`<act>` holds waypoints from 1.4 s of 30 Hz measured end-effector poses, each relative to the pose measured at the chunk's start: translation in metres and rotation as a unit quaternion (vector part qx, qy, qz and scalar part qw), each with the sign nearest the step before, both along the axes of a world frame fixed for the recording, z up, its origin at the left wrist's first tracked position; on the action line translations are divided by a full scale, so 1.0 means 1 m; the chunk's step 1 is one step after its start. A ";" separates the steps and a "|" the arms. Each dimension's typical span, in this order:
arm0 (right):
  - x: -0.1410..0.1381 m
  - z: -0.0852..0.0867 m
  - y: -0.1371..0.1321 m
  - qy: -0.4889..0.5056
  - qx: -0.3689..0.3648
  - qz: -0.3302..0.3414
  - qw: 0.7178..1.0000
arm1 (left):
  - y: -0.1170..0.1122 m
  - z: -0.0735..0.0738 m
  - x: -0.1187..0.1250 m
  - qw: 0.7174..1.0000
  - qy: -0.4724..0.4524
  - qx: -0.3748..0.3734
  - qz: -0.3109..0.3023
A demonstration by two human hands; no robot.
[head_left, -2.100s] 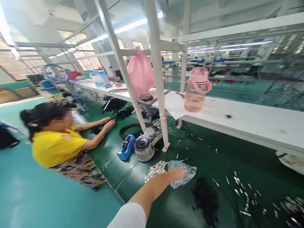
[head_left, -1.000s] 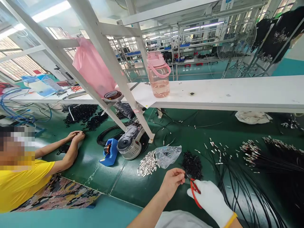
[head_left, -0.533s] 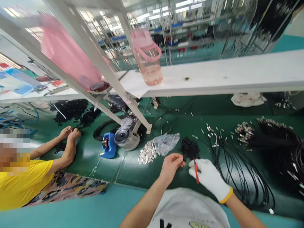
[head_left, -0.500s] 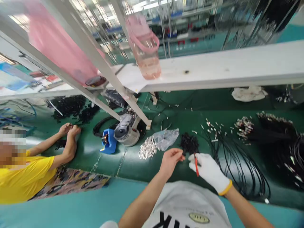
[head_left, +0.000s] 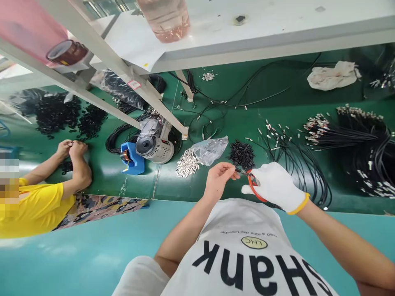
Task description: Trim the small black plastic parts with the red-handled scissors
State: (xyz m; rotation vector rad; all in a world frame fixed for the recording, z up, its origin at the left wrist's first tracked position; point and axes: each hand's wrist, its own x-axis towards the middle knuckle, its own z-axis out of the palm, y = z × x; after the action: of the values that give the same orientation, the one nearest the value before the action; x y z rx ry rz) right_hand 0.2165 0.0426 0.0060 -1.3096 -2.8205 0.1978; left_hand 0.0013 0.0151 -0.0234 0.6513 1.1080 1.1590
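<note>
Above the desk (head_left: 173, 189), just beside the black pile (head_left: 241, 154), the left hand (head_left: 219, 177) is pinching a small dark piece (head_left: 237, 169) between closed fingers (head_left: 227, 169); the gloved right hand (head_left: 276, 185) is gripping a red-handled tool (head_left: 252, 186). Working this close, a slip could be nipping bare skin. A clear bag (head_left: 214, 150) is lying against silver parts (head_left: 187, 163), its contents uncertain; a bottle (head_left: 168, 18) is holding liquid (head_left: 171, 32).

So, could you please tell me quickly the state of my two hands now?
Left hand: closed in a pinch; what it pinches is too small to tell.
Right hand, gloved: closed, holding a red-handled tool.
</note>
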 end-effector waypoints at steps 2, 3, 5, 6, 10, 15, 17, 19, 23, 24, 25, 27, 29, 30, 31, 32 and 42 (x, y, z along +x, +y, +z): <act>0.001 0.001 0.002 -0.010 -0.005 0.006 1.000 | 0.001 -0.002 0.001 1.000 0.000 0.009 -0.004; 0.001 0.001 0.002 -0.016 -0.008 0.009 1.000 | 0.000 -0.003 0.001 1.000 0.001 0.014 -0.007; 0.001 0.001 0.004 -0.026 -0.012 0.012 1.000 | 0.000 -0.006 0.003 1.000 0.004 0.022 -0.014; 0.001 0.002 0.004 -0.028 -0.014 0.012 0.999 | -0.001 -0.007 0.004 1.000 0.005 0.024 -0.015; -0.001 0.007 0.005 -0.021 -0.012 0.007 1.000 | -0.003 -0.007 0.008 1.000 -0.001 0.030 -0.006; -0.002 0.013 0.005 -0.020 -0.005 0.004 1.000 | -0.002 -0.003 0.012 0.999 -0.018 0.034 0.015; -0.001 0.013 0.004 -0.022 -0.001 -0.001 1.000 | -0.002 -0.003 0.012 0.999 -0.015 0.041 0.013; 0.000 0.012 0.004 -0.022 0.000 -0.006 1.000 | -0.002 -0.003 0.012 0.999 -0.015 0.048 0.012; 0.001 0.009 0.003 -0.024 -0.002 -0.007 1.000 | -0.002 -0.002 0.012 0.998 -0.017 0.056 0.007; 0.002 0.008 0.003 -0.023 0.000 -0.006 1.000 | -0.003 -0.002 0.013 0.998 -0.014 0.055 0.005; 0.002 0.008 0.003 -0.022 0.001 -0.006 1.000 | -0.002 -0.002 0.013 0.998 -0.012 0.055 0.004; 0.003 0.007 0.002 -0.021 0.005 -0.007 1.000 | -0.002 -0.002 0.013 0.998 -0.011 0.054 0.004; 0.004 0.006 0.002 -0.025 0.005 -0.007 1.000 | -0.002 -0.002 0.013 0.998 -0.013 0.054 0.004; 0.004 0.006 0.002 -0.027 0.003 -0.005 1.000 | -0.003 -0.003 0.013 0.998 -0.014 0.054 0.003; 0.004 0.005 0.002 -0.028 0.002 -0.004 1.000 | -0.003 -0.003 0.014 0.999 -0.013 0.052 0.003; 0.004 0.005 0.003 -0.027 0.000 -0.002 1.000 | -0.003 -0.004 0.014 0.999 -0.012 0.049 0.003; 0.004 -0.001 0.001 -0.022 -0.005 -0.003 1.000 | -0.005 -0.004 0.015 0.999 -0.001 0.053 -0.007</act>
State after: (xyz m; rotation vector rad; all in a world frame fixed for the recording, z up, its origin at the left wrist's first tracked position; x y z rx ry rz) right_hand 0.2204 0.0436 0.0046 -1.3406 -2.8560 0.1859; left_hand 0.0161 0.0104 -0.0277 0.7393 1.0436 1.2118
